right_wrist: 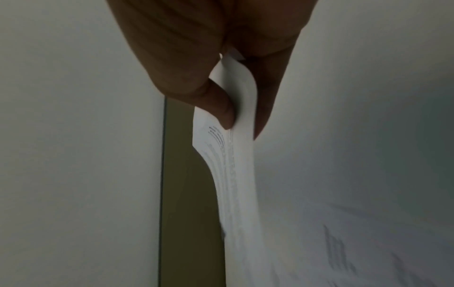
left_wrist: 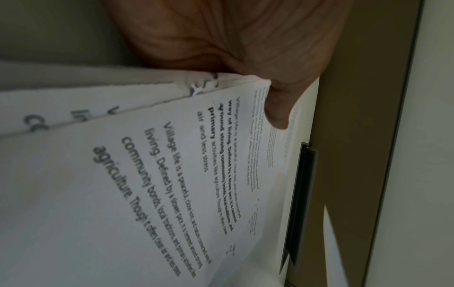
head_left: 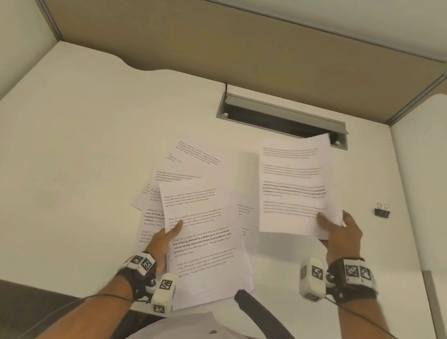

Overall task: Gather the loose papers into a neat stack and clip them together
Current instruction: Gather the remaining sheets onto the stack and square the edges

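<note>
The right hand [head_left: 344, 234] pinches a lifted sheet [head_left: 295, 186] by its near right corner, up and to the right of the stack [head_left: 205, 242]. The left hand [head_left: 165, 243] pinches that stack's left edge, its long axis running away from the person, while the binder clip [head_left: 382, 210] lies nearer the right hand

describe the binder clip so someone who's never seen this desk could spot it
Start at the grey cable slot set into the white desk, then look right and nearer the person, past the printed sheet held up by the right hand. The small black binder clip with wire handles sits alone there on bare desk, the only dark thing among white papers.
</note>
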Tool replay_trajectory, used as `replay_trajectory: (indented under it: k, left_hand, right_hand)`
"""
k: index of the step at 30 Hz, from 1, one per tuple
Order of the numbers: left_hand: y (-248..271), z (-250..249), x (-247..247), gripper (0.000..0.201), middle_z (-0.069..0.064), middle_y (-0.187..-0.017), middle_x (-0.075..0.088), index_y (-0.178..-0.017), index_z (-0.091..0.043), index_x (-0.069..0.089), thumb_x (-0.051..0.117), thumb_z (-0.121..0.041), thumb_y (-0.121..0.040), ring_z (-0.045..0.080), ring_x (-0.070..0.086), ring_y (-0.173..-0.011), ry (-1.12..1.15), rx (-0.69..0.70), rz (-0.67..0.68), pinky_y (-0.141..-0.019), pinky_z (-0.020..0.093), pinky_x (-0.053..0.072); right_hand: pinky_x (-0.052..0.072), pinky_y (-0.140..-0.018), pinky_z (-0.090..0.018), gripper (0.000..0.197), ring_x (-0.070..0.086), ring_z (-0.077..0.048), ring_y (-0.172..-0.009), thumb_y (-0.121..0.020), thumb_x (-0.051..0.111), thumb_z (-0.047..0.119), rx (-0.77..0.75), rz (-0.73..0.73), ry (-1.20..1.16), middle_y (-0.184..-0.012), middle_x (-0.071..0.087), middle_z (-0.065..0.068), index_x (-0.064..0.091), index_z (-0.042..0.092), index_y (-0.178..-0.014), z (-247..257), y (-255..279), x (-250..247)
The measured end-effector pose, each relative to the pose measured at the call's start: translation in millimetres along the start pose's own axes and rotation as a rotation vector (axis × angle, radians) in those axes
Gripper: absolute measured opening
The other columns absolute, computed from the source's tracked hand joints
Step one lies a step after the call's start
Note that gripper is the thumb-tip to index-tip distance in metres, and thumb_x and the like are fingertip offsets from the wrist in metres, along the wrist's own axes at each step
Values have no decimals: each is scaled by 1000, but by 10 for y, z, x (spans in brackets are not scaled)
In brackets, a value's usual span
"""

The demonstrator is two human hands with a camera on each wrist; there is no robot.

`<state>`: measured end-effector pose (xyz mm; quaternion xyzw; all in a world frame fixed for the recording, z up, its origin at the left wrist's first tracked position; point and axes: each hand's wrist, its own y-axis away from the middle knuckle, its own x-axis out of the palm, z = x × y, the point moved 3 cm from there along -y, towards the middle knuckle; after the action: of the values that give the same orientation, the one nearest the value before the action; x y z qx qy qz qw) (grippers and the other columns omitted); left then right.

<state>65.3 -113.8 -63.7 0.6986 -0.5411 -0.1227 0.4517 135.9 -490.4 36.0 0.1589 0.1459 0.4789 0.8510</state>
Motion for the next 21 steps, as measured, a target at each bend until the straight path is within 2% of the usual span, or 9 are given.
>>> replay_trajectory:
  k: [3,5,7,10,12,13,15,17,21]
  left_hand:
    - [52,-26,47,38,11,-104,76,-118,-22,65,49,-50,-96,31,68,-99,51,-72,34,-77,46,54]
    - [43,-22,54,49,12,-99,77,-115,-23,66,44,-61,-93,32,68,-97,94,-111,46,-76,47,53]
    - [20,-22,56,60,15,-105,76,-118,-23,67,43,-69,-89,35,70,-99,135,-122,51,-81,50,54]
    - [-13,-30,50,62,16,-115,74,-118,-25,70,42,-71,-88,37,69,-105,172,-100,48,-87,50,54]
    - [5,-35,40,52,15,-111,75,-114,-23,70,46,-63,-91,35,67,-107,154,-91,60,-88,49,53]
    - [3,-30,33,43,14,-111,75,-116,-21,68,52,-53,-94,35,67,-108,138,-81,74,-89,50,52]
    - [-30,1,-14,27,17,-118,72,-121,-15,65,63,-21,-94,37,68,-108,46,-29,89,-92,55,53]
    - [-94,49,-89,37,20,-125,68,-119,-10,65,67,6,-85,40,66,-112,-79,26,47,-98,61,50]
    - [-105,15,-103,42,16,-126,67,-114,-16,64,74,8,-80,37,62,-117,-200,128,-6,-103,60,46]
  right_hand:
    - [58,-64,-33,44,63,-27,-83,-83,70,-5,55,118,33,-109,66,-16,58,3,-124,-258,248,220]
    - [59,-71,-41,41,63,-29,-84,-81,74,-3,91,169,118,-107,66,-15,58,7,-117,-516,381,392]
    - [59,-80,-49,41,64,-31,-89,-78,80,4,65,219,287,-106,65,-12,57,14,-111,-755,492,569]
    - [58,-81,-40,41,64,-27,-90,-78,81,9,38,304,440,-108,66,-12,55,17,-109,-1027,632,805]
    - [57,-85,-39,40,66,-26,-94,-78,80,14,54,342,497,-111,67,-12,52,23,-104,-1161,688,921]
    - [57,-87,-41,39,66,-27,-97,-77,80,17,69,365,534,-113,67,-10,51,25,-102,-1216,705,959]
    - [56,-89,-40,39,65,-26,-99,-76,81,23,95,414,617,-113,66,-7,52,23,-103,-1291,731,1005]
    - [58,-86,-39,40,67,-23,-94,-73,83,30,122,436,674,-107,68,-3,56,20,-101,-1283,740,1007]
    - [49,-74,-26,41,66,-16,-90,-72,80,49,50,313,766,-93,67,6,63,21,-96,-1013,640,846]
